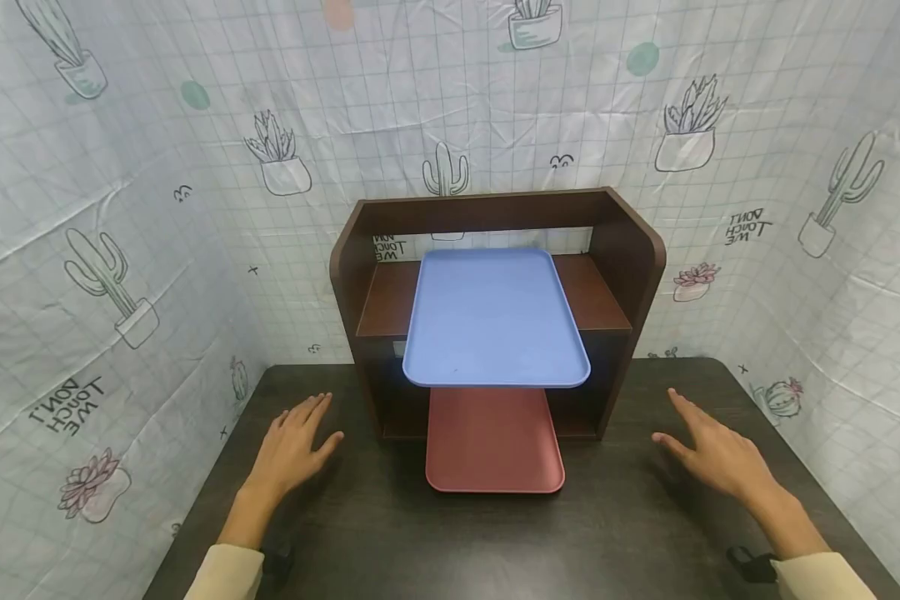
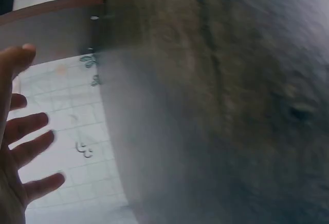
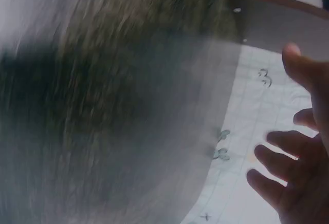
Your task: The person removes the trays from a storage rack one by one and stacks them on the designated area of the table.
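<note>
A blue tray (image 1: 497, 321) lies on the upper shelf of a dark brown wooden rack (image 1: 613, 237), its near edge jutting out in front. Below it a red tray (image 1: 493, 442) rests in the lower level and sticks out over the table. To the left of the rack, my left hand (image 1: 291, 446) hovers over the table with fingers spread and holds nothing. On the other side my right hand (image 1: 716, 454) is likewise extended, thumb apart from the fingers. Both wrist views show loosely spread fingers, the left hand (image 2: 23, 147) and the right hand (image 3: 293, 157), touching neither tray.
The dark table (image 1: 495, 550) runs under the rack and both hands. White cloth (image 1: 195, 167) printed with cacti and grid lines hangs behind and along both sides. Black straps (image 1: 750, 565) show near the cream sleeves (image 1: 225, 573).
</note>
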Demonstrator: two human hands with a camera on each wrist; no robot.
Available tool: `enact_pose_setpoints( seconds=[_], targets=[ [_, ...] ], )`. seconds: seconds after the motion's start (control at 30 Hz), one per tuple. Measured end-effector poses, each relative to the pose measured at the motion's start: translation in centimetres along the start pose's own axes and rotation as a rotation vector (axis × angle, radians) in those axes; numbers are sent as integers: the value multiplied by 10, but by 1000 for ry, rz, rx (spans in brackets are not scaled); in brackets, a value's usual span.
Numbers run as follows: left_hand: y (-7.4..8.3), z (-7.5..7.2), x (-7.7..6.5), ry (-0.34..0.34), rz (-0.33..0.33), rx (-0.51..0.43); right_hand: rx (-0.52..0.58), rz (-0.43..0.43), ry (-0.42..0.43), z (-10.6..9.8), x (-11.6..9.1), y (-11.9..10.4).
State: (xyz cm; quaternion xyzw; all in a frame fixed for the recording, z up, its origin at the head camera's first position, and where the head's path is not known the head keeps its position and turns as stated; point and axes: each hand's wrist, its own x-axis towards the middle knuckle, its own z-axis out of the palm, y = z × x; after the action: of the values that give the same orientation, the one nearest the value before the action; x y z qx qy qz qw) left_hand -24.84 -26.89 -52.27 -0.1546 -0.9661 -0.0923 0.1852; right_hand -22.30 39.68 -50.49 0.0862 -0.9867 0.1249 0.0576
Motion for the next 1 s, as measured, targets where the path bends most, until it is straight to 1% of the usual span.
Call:
enact_pose_setpoints(
  seconds=[0.13, 0.2, 0.3, 0.43, 0.57, 0.7, 1.0],
  targets=[
    [4, -7, 4, 33, -3, -16, 62, 22, 8, -5, 1, -10],
    [7, -11, 7, 52, -12, -46, 110, 17, 28, -6, 1, -18],
    [13, -17, 12, 81, -30, -106, 203, 38, 34, -7, 0, -33],
    [21, -25, 17, 135, -31, -164, 397, 90, -3, -10, -2, -50],
    [28, -33, 22, 164, -55, -213, 567, 106, -24, -11, -4, -63],
    [36, -39, 26, 188, -81, -253, 624, 105, -39, -12, -6, -74],
    [48, -51, 35, 285, -91, -319, 693, 95, -88, -13, -9, -96]
  ],
)
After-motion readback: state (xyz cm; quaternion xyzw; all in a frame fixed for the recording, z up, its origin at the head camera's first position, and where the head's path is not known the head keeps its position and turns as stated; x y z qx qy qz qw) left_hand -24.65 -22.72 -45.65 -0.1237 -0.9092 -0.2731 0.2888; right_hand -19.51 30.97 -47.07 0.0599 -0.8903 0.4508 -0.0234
